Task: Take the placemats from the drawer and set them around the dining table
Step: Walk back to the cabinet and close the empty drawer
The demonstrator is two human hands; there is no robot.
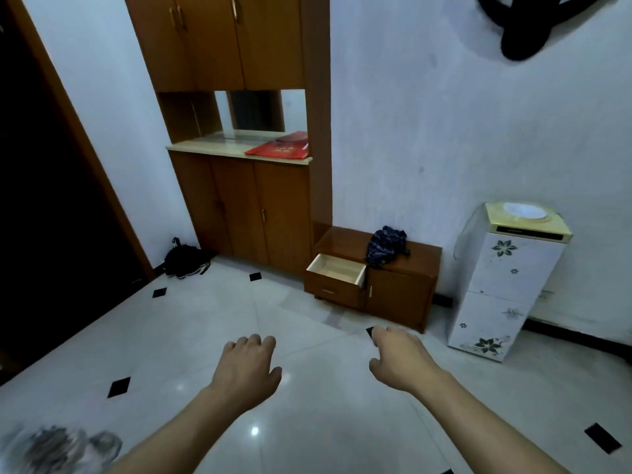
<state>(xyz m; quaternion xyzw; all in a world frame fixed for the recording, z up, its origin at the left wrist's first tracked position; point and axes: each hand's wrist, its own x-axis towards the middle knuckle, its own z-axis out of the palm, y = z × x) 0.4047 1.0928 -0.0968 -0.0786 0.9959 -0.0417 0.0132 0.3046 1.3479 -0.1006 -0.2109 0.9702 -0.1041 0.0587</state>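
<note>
Two bare hands — left hand, right hand — hover over the tiled floor, fingers loosely curled, holding nothing. The open drawer (apparently bare inside) sits well beyond them.

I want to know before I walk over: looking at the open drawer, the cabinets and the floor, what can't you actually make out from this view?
- Open drawer, head view: only part of its pale inside shows; its front wall hides the rest, so placemats cannot be confirmed.
- Dining table: not in frame.
- Bottom-left patch: blurred, unidentifiable.
- Dark object at the top right: cut by the frame edge.
- Left hand, right hand: fingers curled, palms hidden.
</note>
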